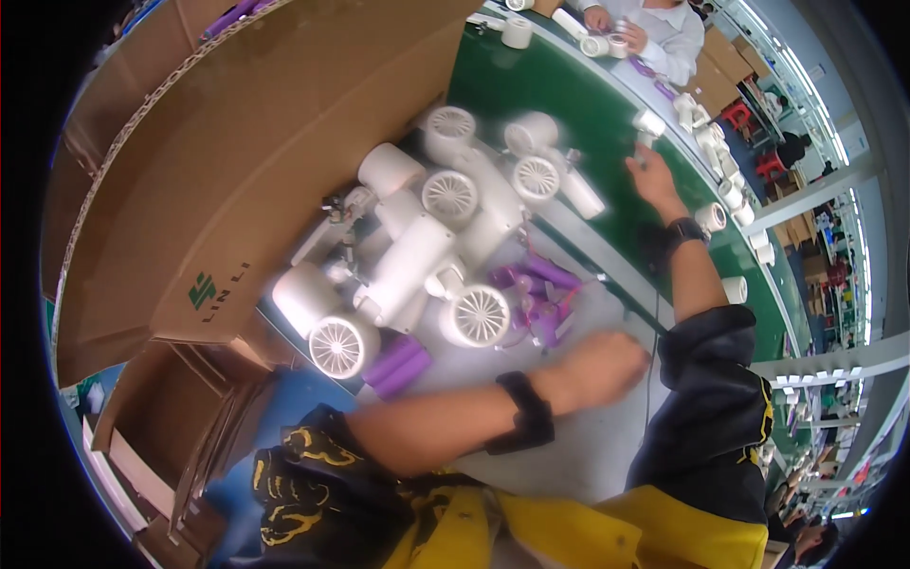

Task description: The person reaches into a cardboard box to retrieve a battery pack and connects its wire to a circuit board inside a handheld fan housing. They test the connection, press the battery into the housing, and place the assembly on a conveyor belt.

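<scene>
Reaching Far Right to a White Piece

Holding the right hand (656, 182) out over the green surface (493, 76), far and to the right, with fingertips at the stem of a white cylinder-headed piece (650, 123). Showing bent fingers close together there; cannot tell a firm pinch from a light touch. Holding the left hand (607, 368) much nearer, over the grey surface (588, 446), blurred, with fingers curled inward; cannot tell a bare fist from a closed grip on something small. Wearing a dark band (526, 412) on the left wrist, another dark band on the right, and black sleeves with yellow marks.

Seeing, to the left, a heap of white fan housings (408, 270), touching and overlapping, several with round slatted grilles turned to the near side. Finding wired purple cylinders (552, 272) at the right of the heap, just beyond the left hand, and a purple pair (398, 365) at its near edge, just beyond the left forearm.

Noting a tall brown cardboard box (237, 171) left of the heap, an open carton (171, 427) near left, a row of white pieces (730, 194) along the far right, and, farthest off, a co-worker in white (678, 38) handling another white housing (594, 45).
</scene>
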The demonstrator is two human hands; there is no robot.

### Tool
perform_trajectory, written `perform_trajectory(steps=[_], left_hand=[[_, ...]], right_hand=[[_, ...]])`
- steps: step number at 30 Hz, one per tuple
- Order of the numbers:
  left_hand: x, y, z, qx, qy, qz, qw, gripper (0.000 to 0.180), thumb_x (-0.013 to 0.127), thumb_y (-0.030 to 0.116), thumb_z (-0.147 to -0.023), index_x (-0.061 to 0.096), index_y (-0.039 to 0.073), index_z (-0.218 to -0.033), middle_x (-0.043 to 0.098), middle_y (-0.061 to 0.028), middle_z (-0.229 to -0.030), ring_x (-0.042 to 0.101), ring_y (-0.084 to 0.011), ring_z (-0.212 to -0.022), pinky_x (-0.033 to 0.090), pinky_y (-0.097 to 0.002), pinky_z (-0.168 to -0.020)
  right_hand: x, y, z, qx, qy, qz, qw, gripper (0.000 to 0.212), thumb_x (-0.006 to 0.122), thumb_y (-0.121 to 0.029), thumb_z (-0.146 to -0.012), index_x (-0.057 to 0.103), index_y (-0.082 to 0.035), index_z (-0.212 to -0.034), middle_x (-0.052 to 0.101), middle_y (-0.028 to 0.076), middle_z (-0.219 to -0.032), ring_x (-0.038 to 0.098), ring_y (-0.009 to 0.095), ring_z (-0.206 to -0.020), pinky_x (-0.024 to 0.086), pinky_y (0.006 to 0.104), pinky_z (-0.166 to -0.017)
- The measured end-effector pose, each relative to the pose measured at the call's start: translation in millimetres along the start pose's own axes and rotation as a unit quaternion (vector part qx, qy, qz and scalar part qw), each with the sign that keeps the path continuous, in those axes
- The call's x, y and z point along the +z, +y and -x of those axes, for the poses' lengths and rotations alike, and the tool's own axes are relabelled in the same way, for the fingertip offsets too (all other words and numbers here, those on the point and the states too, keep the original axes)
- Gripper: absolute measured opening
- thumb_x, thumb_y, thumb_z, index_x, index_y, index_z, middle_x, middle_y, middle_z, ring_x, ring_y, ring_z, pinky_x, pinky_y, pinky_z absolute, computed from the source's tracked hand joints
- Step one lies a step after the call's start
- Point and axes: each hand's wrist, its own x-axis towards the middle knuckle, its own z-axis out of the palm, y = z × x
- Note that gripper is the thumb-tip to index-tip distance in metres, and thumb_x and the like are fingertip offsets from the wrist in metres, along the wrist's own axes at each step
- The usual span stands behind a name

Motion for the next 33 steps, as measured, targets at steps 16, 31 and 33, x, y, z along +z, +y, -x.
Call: perform_trajectory(steps=[16, 31, 33], left_hand=[[-3, -2, 6, -0.009, -0.028, 0.003, 1.0, 0.009, 0.065, 0.011, -0.081, 0.07, 0.006, -0.086, 0.067, -0.0142, -0.087, 0.066, -0.0357, -0.084, 0.054, -0.0458, -0.075], [-10, -7, 9, 0.005, -0.045, 0.01, 0.999, 0.008, 0.066, 0.011, -0.082, 0.07, 0.007, -0.087, 0.067, -0.0145, -0.086, 0.066, -0.0362, -0.084, 0.053, -0.0465, -0.075], [-10, -7, 11, 0.009, -0.045, 0.008, 0.999, 0.008, 0.066, 0.011, -0.082, 0.07, 0.007, -0.087, 0.067, -0.0146, -0.086, 0.066, -0.0364, -0.084, 0.053, -0.0465, -0.074]], right_hand=[[-80, -98, 85, 0.072, -0.087, -0.242, 0.964, 0.042, 0.072, -0.041, -0.087, 0.073, 0.0, -0.081, 0.064, 0.006, -0.064, 0.058, 0.011, -0.063, 0.046, 0.029, -0.061], [-87, -128, 126, 0.034, -0.089, -0.194, 0.976, 0.032, 0.075, -0.028, -0.082, 0.067, 0.003, -0.081, 0.057, 0.018, -0.079, 0.058, 0.034, -0.071, 0.044, 0.0408, -0.066], [-113, -127, 145, 0.051, -0.104, -0.189, 0.975, 0.033, 0.075, -0.026, -0.083, 0.063, 0.005, -0.08, 0.054, 0.017, -0.078, 0.055, 0.029, -0.068, 0.041, 0.0401, -0.063]])
